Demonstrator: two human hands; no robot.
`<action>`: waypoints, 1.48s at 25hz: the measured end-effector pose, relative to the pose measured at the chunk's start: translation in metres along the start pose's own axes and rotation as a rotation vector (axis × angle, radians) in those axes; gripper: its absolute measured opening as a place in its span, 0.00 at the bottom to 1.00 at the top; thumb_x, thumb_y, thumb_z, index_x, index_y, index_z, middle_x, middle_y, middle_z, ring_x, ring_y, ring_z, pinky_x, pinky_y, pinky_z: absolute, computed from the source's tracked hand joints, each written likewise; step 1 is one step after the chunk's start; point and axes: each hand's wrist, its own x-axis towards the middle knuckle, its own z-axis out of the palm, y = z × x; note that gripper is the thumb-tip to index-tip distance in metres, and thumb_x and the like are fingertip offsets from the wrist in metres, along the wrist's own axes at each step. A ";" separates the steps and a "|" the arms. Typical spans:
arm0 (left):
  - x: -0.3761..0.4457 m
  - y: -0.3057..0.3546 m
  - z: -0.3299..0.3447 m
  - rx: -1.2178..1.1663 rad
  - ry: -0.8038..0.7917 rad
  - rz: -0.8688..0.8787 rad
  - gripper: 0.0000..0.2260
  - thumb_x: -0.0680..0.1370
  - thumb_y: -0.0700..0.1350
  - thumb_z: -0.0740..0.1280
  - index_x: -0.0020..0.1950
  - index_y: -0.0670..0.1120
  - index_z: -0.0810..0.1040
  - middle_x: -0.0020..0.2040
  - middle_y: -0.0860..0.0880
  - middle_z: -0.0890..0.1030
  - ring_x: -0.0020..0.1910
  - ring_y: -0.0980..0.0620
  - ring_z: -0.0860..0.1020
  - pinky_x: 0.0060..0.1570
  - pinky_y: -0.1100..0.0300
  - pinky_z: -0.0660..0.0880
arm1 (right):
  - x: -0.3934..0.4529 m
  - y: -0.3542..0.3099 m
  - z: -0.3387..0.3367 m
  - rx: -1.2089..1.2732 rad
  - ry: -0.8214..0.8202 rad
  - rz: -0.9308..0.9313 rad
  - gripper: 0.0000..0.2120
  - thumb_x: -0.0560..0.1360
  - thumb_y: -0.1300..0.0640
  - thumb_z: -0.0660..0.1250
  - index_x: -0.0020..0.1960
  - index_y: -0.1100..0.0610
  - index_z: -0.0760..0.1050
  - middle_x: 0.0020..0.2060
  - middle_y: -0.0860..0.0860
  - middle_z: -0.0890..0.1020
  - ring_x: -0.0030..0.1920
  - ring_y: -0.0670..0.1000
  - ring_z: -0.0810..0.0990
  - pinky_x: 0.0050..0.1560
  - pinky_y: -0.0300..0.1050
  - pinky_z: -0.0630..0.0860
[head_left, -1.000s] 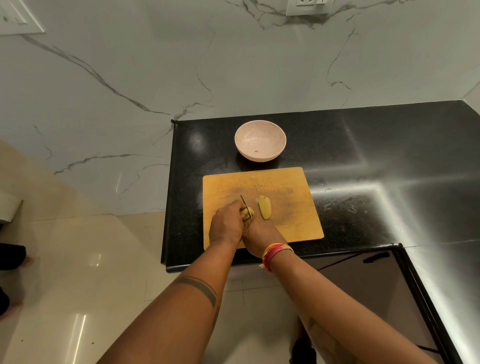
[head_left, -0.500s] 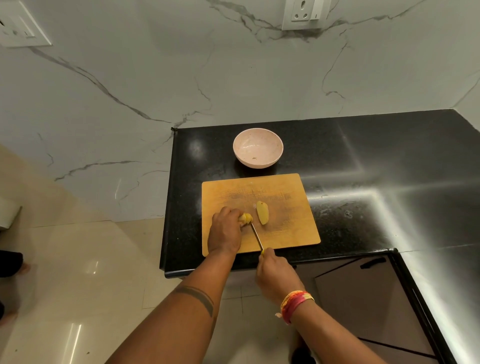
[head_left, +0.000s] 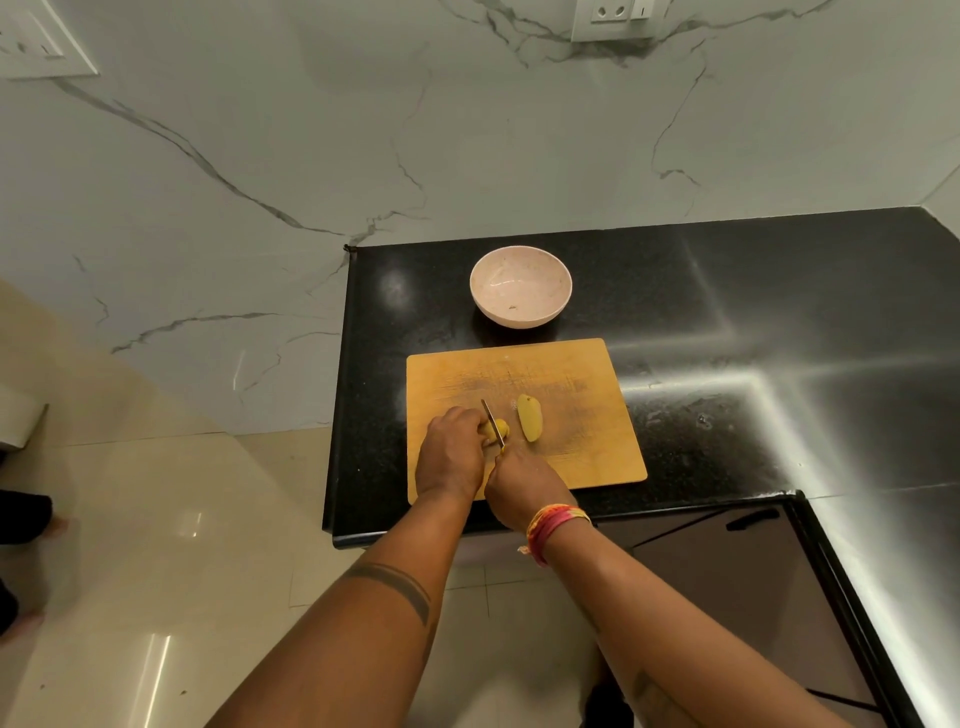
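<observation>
A wooden cutting board (head_left: 571, 374) lies on the black counter (head_left: 753, 312). My left hand (head_left: 451, 453) holds a small yellow potato piece (head_left: 501, 428) down on the board with curled fingers. My right hand (head_left: 524, 486) grips a knife (head_left: 492, 422), and the blade stands across that piece. A second, longer yellow piece (head_left: 530, 424) lies flat on the board just to the right, apart from the blade.
A pale pink bowl (head_left: 521, 286) stands on the counter behind the board. A marble wall rises behind, with a socket (head_left: 615, 15) at the top. The counter's front edge runs just below my hands; tiled floor lies to the left.
My right hand, drawn back off the board's front edge half a second ago, has come forward again. The blade now sits across the held piece. The left hand has stayed on the piece.
</observation>
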 end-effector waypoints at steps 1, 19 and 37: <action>0.001 0.000 0.000 -0.005 -0.001 0.001 0.09 0.82 0.43 0.64 0.58 0.50 0.82 0.56 0.51 0.79 0.58 0.51 0.74 0.56 0.59 0.72 | 0.001 -0.003 -0.003 -0.018 -0.006 -0.038 0.13 0.82 0.62 0.57 0.63 0.64 0.75 0.52 0.58 0.81 0.53 0.60 0.81 0.47 0.48 0.73; -0.006 0.002 -0.006 0.039 0.001 0.005 0.08 0.82 0.44 0.66 0.60 0.50 0.80 0.56 0.50 0.80 0.56 0.51 0.76 0.54 0.56 0.75 | -0.054 0.043 0.026 -0.052 0.000 0.080 0.09 0.85 0.53 0.51 0.53 0.54 0.67 0.39 0.51 0.79 0.36 0.50 0.78 0.33 0.47 0.71; -0.001 -0.001 -0.005 0.002 -0.005 -0.012 0.08 0.82 0.43 0.65 0.57 0.50 0.82 0.53 0.51 0.80 0.50 0.53 0.76 0.49 0.60 0.74 | 0.009 -0.009 -0.003 -0.209 -0.069 -0.188 0.12 0.79 0.68 0.58 0.54 0.61 0.79 0.50 0.59 0.83 0.53 0.59 0.81 0.54 0.50 0.73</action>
